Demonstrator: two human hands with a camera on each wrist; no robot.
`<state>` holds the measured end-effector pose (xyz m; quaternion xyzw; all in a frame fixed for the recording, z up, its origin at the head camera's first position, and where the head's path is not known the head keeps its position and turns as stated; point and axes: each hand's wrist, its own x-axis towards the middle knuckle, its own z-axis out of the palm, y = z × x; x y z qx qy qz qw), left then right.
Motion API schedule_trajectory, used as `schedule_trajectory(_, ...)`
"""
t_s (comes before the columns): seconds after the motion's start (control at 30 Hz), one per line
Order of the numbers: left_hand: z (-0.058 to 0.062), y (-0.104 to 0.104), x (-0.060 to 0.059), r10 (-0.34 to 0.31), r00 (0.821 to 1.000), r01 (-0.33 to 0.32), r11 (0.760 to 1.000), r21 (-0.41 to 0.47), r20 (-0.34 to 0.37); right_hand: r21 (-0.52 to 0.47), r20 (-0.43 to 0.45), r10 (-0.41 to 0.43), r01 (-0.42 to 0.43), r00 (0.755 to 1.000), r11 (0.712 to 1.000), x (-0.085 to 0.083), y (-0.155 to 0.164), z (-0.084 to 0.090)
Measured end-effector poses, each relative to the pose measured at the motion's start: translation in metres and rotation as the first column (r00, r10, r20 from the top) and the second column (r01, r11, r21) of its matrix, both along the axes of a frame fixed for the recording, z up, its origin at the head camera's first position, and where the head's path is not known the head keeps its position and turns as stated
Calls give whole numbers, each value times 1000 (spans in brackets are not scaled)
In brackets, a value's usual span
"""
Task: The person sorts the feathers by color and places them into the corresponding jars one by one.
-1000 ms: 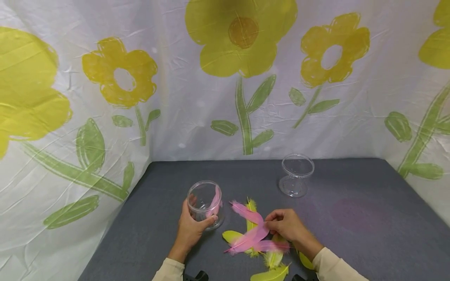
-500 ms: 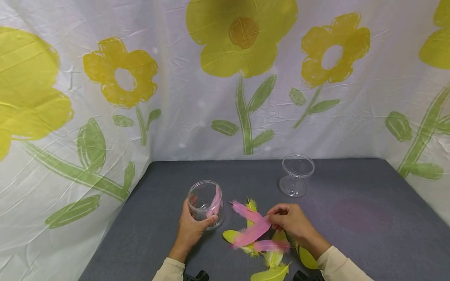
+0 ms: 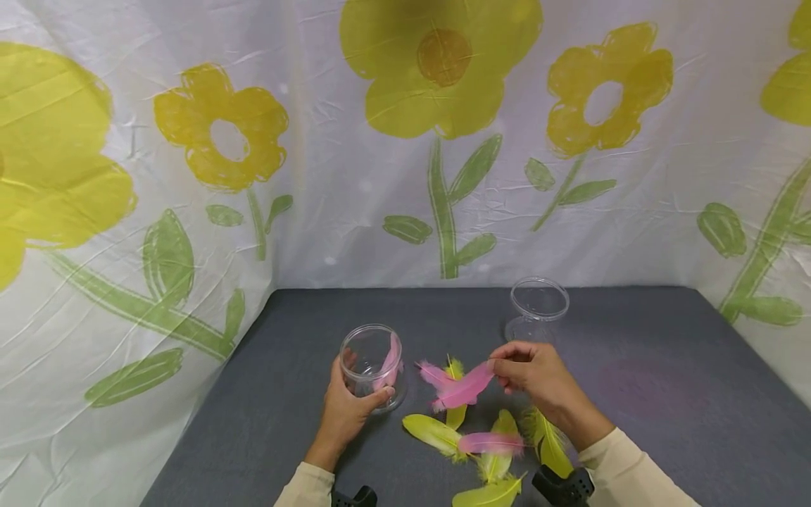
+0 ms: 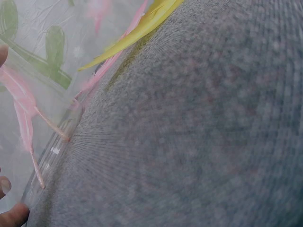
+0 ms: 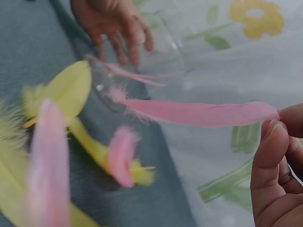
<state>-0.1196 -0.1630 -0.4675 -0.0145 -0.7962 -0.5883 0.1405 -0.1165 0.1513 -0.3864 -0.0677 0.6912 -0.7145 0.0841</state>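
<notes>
My left hand (image 3: 345, 415) grips a clear round jar (image 3: 365, 373) on the table, thumb on its near side. Pink feathers (image 4: 21, 94) stand inside the jar against its wall. Right of it, my right hand (image 3: 538, 377) pinches one end of a pink feather (image 5: 203, 112) between thumb and fingertips, its fluffy end pointing toward the jar. Below and around the held feather lie another pink feather (image 3: 433, 374), a pink feather (image 3: 491, 443) lying across yellow ones, and several yellow feathers (image 3: 434, 433) on the table.
A second clear container (image 3: 540, 299) on a foot stands at the back right, its base partly hidden by my right hand. The dark grey table (image 3: 304, 317) meets a white cloth backdrop (image 3: 329, 211) with printed yellow flowers behind and at both sides.
My right hand has lifted the pink feather off the pile, moving up and slightly right. More of the yellow feathers beneath now shows. The left hand and jar stay in place.
</notes>
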Motion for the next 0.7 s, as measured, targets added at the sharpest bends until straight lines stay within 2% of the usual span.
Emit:
schedule_trajectory(0.37, -1, -1, -1, 7, 1000, -8, 1000, -22, -6, -20, -94, -1, 0, 996, 1000, -5, -6, 33)
schedule_trajectory(0.7, -1, -1, -1, 6, 1000, -6, 1000, -27, 3, -49, -124, -2, -4, 992, 999, -13, -27, 64)
